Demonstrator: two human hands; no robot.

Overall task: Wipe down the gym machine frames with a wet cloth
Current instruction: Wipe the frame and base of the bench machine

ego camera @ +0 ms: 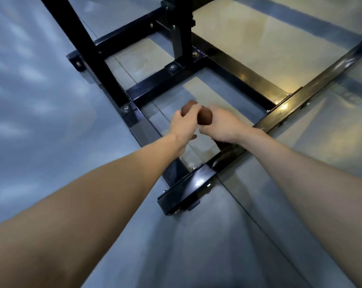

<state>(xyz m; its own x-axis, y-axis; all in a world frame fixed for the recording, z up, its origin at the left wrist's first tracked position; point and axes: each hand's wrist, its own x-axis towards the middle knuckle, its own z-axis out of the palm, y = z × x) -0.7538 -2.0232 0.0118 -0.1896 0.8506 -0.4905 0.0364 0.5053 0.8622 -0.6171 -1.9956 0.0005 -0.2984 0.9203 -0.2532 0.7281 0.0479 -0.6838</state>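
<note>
Cloth (205, 118): brown, bunched, held between both our hands above the floor (51, 100), inside the open bay of the frame (246, 80). Head view. Left hand (184, 125): fingers curled round the cloth's left end. Right hand (221, 126): fingers curled round its right end, just beside the left hand. Frame: black, glossy bars, bolted at the joints; one bar runs ahead of our hands, another passes under the right wrist. Floor: grey and cream, shiny, beneath both forearms.
</note>
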